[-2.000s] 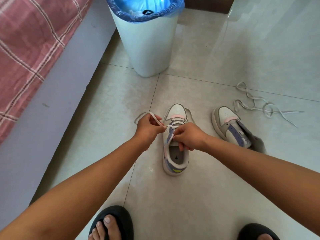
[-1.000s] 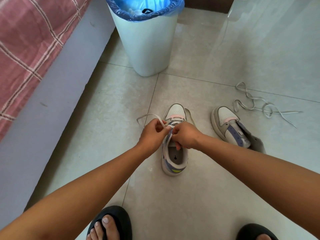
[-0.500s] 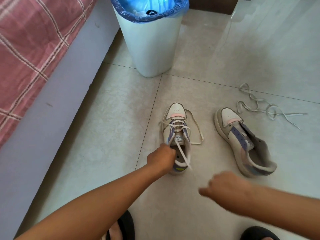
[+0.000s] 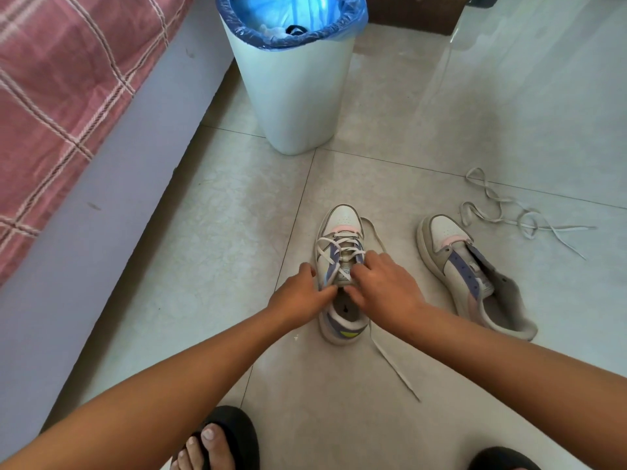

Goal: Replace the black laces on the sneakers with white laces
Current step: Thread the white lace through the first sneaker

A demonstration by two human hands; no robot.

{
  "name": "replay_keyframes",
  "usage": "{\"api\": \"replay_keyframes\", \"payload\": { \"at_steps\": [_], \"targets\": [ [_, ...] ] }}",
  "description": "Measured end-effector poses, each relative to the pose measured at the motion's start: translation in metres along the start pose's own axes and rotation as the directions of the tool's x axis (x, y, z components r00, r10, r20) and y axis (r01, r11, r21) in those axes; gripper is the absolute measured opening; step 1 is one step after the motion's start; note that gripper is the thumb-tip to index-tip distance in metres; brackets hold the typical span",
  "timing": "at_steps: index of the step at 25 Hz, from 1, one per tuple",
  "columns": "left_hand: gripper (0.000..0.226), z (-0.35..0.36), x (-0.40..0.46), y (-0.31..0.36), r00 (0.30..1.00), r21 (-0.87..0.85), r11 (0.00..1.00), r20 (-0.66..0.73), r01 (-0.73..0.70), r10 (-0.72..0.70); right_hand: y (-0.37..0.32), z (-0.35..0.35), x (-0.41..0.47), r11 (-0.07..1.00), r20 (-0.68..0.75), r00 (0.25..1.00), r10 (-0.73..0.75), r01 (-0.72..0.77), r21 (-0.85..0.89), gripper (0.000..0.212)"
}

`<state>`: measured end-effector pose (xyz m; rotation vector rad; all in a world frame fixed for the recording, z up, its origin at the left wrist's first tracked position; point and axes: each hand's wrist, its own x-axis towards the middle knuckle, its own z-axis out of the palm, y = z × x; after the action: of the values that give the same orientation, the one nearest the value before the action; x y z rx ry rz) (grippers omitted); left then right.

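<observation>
Left hand (image 4: 298,295), right hand (image 4: 381,286) on half-laced sneaker (image 4: 341,320), white lace (image 4: 393,366) trailing

Both hands at half-laced sneaker (image 4: 340,273), left hand (image 4: 298,296) gripping its side, right hand (image 4: 383,286) on tongue, second sneaker (image 4: 475,276) beside

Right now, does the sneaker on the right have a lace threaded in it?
No: the right sneaker shows bare eyelets and an open tongue, while a loose white lace lies on the floor beyond it.

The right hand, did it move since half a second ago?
Yes. The right hand went forward, away from the person, back onto the laced sneaker, which stays on the same floor tile beside the seam.
</observation>
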<state>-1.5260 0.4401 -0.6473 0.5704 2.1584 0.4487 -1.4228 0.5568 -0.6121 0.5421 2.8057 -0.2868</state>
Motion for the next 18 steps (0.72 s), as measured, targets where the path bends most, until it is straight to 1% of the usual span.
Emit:
{"api": "replay_keyframes", "payload": {
  "at_steps": [2,3,4,5,6,7,9,11,14,16,17,18],
  "targets": [
    [0.045,0.003,-0.001,0.003,1.0,0.063,0.998,-0.014,-0.025,0.026,-0.008,-0.001,0.007,0.997,-0.027,0.998,-0.06,0.059,-0.053,0.02],
    [0.038,0.007,-0.001,0.004,0.998,0.127,0.991,-0.032,-0.043,0.047,-0.008,-0.006,0.007,0.995,-0.074,0.993,-0.093,0.09,-0.049,0.014],
    [0.032,0.011,-0.002,0.006,0.996,0.188,0.98,-0.057,-0.059,0.07,-0.007,-0.008,0.006,0.991,-0.115,0.985,-0.128,0.124,-0.045,0.014],
    [0.03,0.013,-0.002,0.008,0.993,0.229,0.971,-0.083,-0.063,0.084,-0.006,-0.009,0.002,0.987,-0.086,0.983,-0.162,0.161,-0.02,0.012],
    [0.029,0.014,-0.001,0.009,0.99,0.25,0.966,-0.109,-0.058,0.088,-0.005,-0.009,-0.005,0.98,-0.025,0.98,-0.197,0.198,0.019,0.011],
    [0.03,0.014,0.0,0.01,0.988,0.26,0.964,-0.131,-0.048,0.084,-0.002,-0.006,-0.015,0.967,0.071,0.966,-0.249,0.244,0.069,0.016],
    [0.03,0.014,0.002,0.012,0.984,0.283,0.959,-0.16,-0.025,0.073,0.004,-0.003,-0.034,0.934,0.243,0.905,-0.349,0.315,0.168,0.018],
    [0.03,0.014,0.002,0.011,0.983,0.313,0.95,-0.17,-0.008,0.064,0.007,-0.007,-0.045,0.926,0.348,0.865,-0.36,0.289,0.242,0.016],
    [0.03,0.017,0.001,0.012,0.985,0.333,0.943,-0.164,0.007,0.05,0.009,-0.007,-0.046,0.914,0.43,0.81,-0.399,0.319,0.25,0.014],
    [0.03,0.015,0.001,0.014,0.987,0.337,0.942,-0.153,0.008,0.047,0.01,-0.011,-0.039,0.893,0.468,0.774,-0.426,0.277,0.354,0.013],
    [0.029,0.014,0.001,0.014,0.988,0.333,0.943,-0.145,0.002,0.049,0.014,-0.012,-0.031,0.878,0.443,0.797,-0.41,0.215,0.427,0.014],
    [0.029,0.012,0.002,0.014,0.989,0.334,0.943,-0.136,-0.009,0.057,0.02,-0.014,-0.02,0.859,0.364,0.871,-0.33,0.117,0.499,0.014]
  ]
}}
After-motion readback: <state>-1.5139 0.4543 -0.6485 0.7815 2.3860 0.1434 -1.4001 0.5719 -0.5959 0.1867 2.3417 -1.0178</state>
